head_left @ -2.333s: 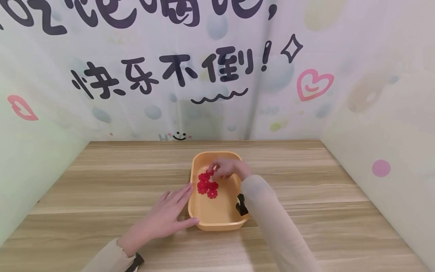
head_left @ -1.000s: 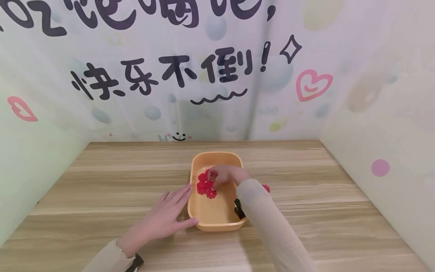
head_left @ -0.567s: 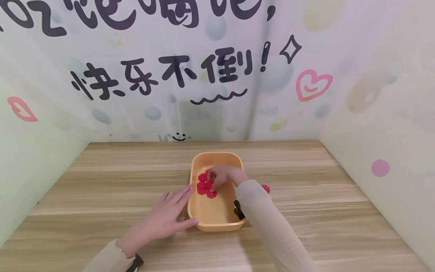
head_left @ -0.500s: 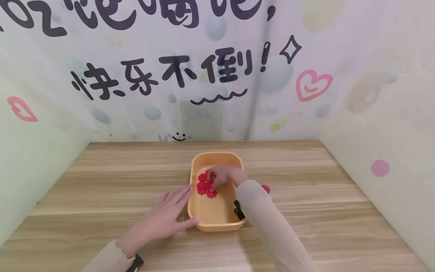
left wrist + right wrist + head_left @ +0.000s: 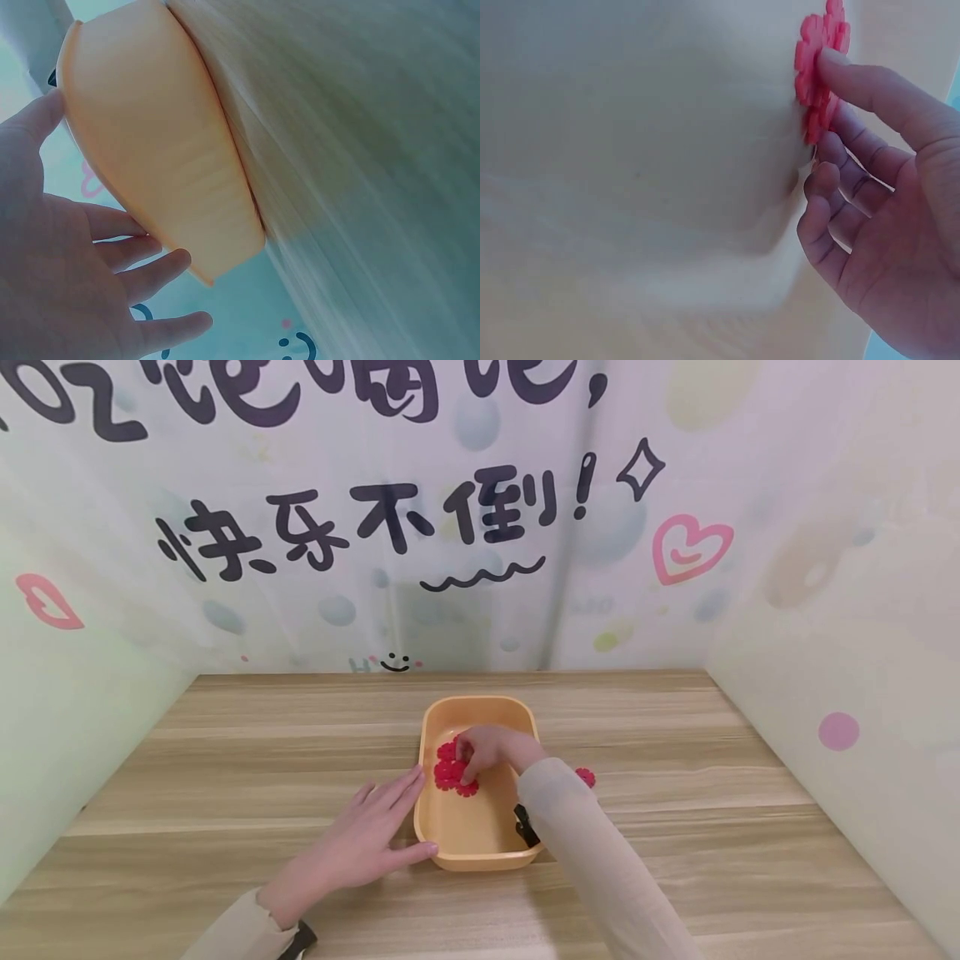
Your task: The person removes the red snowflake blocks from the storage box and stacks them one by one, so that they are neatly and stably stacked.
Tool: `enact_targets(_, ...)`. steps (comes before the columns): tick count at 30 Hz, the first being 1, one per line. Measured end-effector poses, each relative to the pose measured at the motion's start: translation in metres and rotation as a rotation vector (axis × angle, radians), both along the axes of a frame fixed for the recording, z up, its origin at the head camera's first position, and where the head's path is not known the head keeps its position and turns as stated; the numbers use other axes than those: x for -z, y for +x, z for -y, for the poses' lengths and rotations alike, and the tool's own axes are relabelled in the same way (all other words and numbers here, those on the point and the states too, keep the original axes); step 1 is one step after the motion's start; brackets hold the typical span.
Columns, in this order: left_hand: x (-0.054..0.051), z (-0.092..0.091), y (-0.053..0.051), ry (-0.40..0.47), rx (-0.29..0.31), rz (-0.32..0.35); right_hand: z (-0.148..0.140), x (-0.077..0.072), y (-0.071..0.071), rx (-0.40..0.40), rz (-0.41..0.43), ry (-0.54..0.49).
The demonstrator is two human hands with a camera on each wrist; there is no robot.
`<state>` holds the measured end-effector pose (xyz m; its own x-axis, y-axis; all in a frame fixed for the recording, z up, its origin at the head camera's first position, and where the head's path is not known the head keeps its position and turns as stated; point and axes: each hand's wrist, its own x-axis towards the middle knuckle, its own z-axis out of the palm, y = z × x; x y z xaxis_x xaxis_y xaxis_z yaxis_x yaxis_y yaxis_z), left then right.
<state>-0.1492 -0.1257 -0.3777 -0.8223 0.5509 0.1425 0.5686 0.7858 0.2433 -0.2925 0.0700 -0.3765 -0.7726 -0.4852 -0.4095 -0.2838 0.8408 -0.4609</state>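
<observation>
An orange plastic tray (image 5: 480, 861) with rounded corners lies on the table, several red flower-shaped discs (image 5: 446, 775) bunched in its left half. My left hand (image 5: 360, 835) is spread along the tray's left side; thumb and fingertips touch the rim, as the left wrist view of the tray wall (image 5: 157, 127) also shows. Inside the tray, my right hand (image 5: 491, 747) pinches a red flower-shaped disc (image 5: 810, 64), thumb on its face and index finger behind. More discs overlap it there, partly hidden by the fingers. Another red disc (image 5: 585, 777) lies on the table just right of the tray, beside the right sleeve.
The wood-grain table (image 5: 300, 727) extends around the tray on every side. Behind it hangs a white printed curtain (image 5: 480, 610), and a pale wall (image 5: 847, 643) stands on the right. A black strap piece (image 5: 527, 827) on the right sleeve overhangs the tray's near right corner.
My right hand has shifted slightly nearer within the tray and now pinches a disc. The disc on the table came into view from behind the sleeve. My left hand has stayed put.
</observation>
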Motion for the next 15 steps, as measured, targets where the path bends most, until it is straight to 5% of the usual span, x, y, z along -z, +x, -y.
enact_targets(15,0.0012,0.0001,0.0002,0.007,0.003,-0.001,0.0001,-0.0014,-0.0025,-0.06,-0.085,-0.025)
